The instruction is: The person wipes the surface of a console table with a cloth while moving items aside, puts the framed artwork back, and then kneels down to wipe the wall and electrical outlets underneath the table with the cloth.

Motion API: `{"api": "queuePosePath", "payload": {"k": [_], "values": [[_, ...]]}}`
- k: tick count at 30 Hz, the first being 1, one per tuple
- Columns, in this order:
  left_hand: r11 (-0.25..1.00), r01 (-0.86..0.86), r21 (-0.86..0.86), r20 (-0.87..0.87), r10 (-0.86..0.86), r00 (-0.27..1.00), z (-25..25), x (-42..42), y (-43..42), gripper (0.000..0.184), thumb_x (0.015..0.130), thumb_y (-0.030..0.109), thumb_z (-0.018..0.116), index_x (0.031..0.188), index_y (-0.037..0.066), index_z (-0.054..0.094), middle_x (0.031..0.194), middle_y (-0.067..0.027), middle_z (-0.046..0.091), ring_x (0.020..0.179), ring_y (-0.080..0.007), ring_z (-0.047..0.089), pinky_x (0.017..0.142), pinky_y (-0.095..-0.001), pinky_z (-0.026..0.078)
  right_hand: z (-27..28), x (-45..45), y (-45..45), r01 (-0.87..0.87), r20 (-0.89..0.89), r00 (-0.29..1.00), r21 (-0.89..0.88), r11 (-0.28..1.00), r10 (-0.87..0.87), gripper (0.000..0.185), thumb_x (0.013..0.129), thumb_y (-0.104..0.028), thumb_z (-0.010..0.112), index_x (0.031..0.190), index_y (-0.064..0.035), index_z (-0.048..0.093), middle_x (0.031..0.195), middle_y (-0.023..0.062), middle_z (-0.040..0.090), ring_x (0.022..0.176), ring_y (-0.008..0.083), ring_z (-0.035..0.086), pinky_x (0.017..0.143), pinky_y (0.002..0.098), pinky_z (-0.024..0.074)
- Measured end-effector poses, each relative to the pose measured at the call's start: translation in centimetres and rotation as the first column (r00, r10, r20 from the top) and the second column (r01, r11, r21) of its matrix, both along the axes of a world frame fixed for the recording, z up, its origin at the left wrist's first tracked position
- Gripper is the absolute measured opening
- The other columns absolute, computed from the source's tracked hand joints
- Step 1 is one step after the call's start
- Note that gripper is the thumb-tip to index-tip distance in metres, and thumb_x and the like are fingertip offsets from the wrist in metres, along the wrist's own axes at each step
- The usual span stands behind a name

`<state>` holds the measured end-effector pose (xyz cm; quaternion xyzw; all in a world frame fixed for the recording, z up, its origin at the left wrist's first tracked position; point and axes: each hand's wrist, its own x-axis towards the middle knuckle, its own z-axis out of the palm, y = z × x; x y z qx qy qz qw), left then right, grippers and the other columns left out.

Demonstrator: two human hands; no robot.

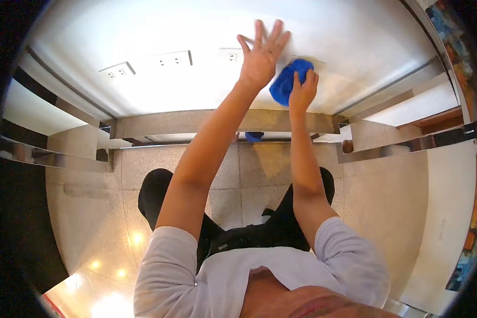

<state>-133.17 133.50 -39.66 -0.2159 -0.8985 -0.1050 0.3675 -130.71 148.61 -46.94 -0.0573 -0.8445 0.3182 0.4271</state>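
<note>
My left hand (pixel 259 63) is spread flat with fingers apart on or just before the white wall (pixel 159 32); whether it touches is hard to tell. To its right, my right hand (pixel 303 91) is closed on a bunched blue cloth (pixel 284 84). The cloth lies against the wall's lower part, and my thumb and fingers press over its right side. A wall socket plate (pixel 231 56) sits just left of my left wrist. The edge of another pale plate shows behind the cloth, mostly covered.
Further left on the wall are two more socket plates (pixel 117 71) (pixel 175 59). Below runs a grey-brown baseboard (pixel 180 122) with a reflective strip under it. Metal-edged shelving (pixel 403 146) stands at the right, with similar edging (pixel 63 159) at the left. Tiled floor (pixel 95 212) lies around my bent knees.
</note>
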Motion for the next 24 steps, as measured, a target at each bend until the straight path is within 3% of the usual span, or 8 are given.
{"api": "queuePosePath", "payload": {"k": [1,3,10,14,15,19,21,24], "values": [[0.999,0.047,0.004,0.027,-0.047,0.999,-0.8,-0.1,0.3,0.077,0.078,0.000,0.055,0.148,0.023,0.031,0.159,-0.0019,0.009,0.144,-0.0427,0.006,0.094,-0.0819,0.019,1.2,-1.1,-0.7,0.003,-0.003,1.000,0.051,0.999,-0.003,0.033,0.081,-0.009,0.067,0.109,0.0003,0.053,0.115,0.0243,0.053,0.103,0.0437,0.054,0.086,0.0475,0.0473],[1.000,0.021,-0.016,0.032,-0.020,0.999,-1.4,-0.6,0.3,0.073,0.081,0.000,0.052,0.147,0.024,0.032,0.159,0.0002,0.009,0.145,-0.0396,0.004,0.094,-0.0824,0.017,1.6,-2.9,-2.4,0.070,-0.035,0.997,0.130,0.989,-0.066,0.034,0.079,-0.008,0.069,0.107,-0.0007,0.051,0.117,0.0245,0.051,0.104,0.0438,0.055,0.083,0.0474,0.0496],[0.994,-0.033,-0.100,0.048,0.038,0.998,-1.3,-0.4,-0.1,0.072,0.082,-0.001,0.050,0.147,0.024,0.032,0.159,0.0018,0.008,0.145,-0.0379,0.004,0.096,-0.0816,0.017,-3.1,-0.7,-2.0,0.018,0.327,0.944,0.105,0.994,-0.052,0.041,0.076,-0.005,0.069,0.113,-0.0005,0.052,0.121,0.0222,0.048,0.105,0.0418,0.057,0.085,0.0484,0.0498],[1.000,0.009,-0.012,0.032,-0.008,0.999,-1.7,-0.5,0.1,0.071,0.083,0.001,0.050,0.147,0.026,0.033,0.159,0.0036,0.009,0.145,-0.0368,0.004,0.095,-0.0816,0.019,-0.2,-1.3,-2.6,0.023,-0.051,0.999,0.250,0.968,-0.011,0.041,0.076,-0.002,0.067,0.114,0.0004,0.053,0.120,0.0246,0.048,0.105,0.0420,0.056,0.085,0.0472,0.0489],[1.000,0.016,0.005,0.016,-0.016,1.000,-1.8,-0.6,0.2,0.070,0.084,0.003,0.051,0.147,0.026,0.032,0.159,0.0036,0.009,0.145,-0.0363,0.004,0.095,-0.0815,0.019,1.7,-0.7,-3.8,-0.009,0.090,0.996,0.175,0.984,-0.007,0.042,0.078,-0.001,0.064,0.118,0.0008,0.053,0.118,0.0257,0.048,0.103,0.0420,0.056,0.085,0.0469,0.0487],[0.996,-0.046,-0.082,0.039,0.049,0.998,-1.4,-0.6,0.1,0.068,0.085,0.007,0.052,0.147,0.026,0.032,0.159,0.0037,0.009,0.145,-0.0359,0.004,0.096,-0.0815,0.018,-2.6,-0.9,-4.5,0.034,0.200,0.976,0.263,0.964,-0.089,0.035,0.083,-0.002,0.057,0.118,0.0019,0.054,0.118,0.0249,0.048,0.100,0.0423,0.057,0.084,0.0475,0.0488],[0.978,-0.110,-0.176,0.043,0.119,0.992,-1.3,-0.3,0.1,0.067,0.086,0.008,0.052,0.147,0.026,0.032,0.159,0.0039,0.009,0.145,-0.0358,0.004,0.096,-0.0815,0.018,-3.8,-0.6,-4.9,0.023,0.251,0.965,0.212,0.977,-0.077,0.041,0.081,-0.003,0.062,0.120,0.0020,0.052,0.122,0.0231,0.045,0.102,0.0418,0.057,0.083,0.0460,0.0505],[0.999,0.035,0.012,0.069,-0.036,0.997,-1.5,-0.5,0.0,0.069,0.085,0.006,0.051,0.147,0.026,0.032,0.159,0.0047,0.010,0.145,-0.0348,0.005,0.097,-0.0813,0.017,-2.2,-1.0,-5.7,0.032,0.191,0.979,0.184,0.982,-0.068,0.040,0.081,-0.004,0.062,0.119,0.0036,0.051,0.120,0.0235,0.045,0.101,0.0429,0.057,0.081,0.0459,0.0510]]}}
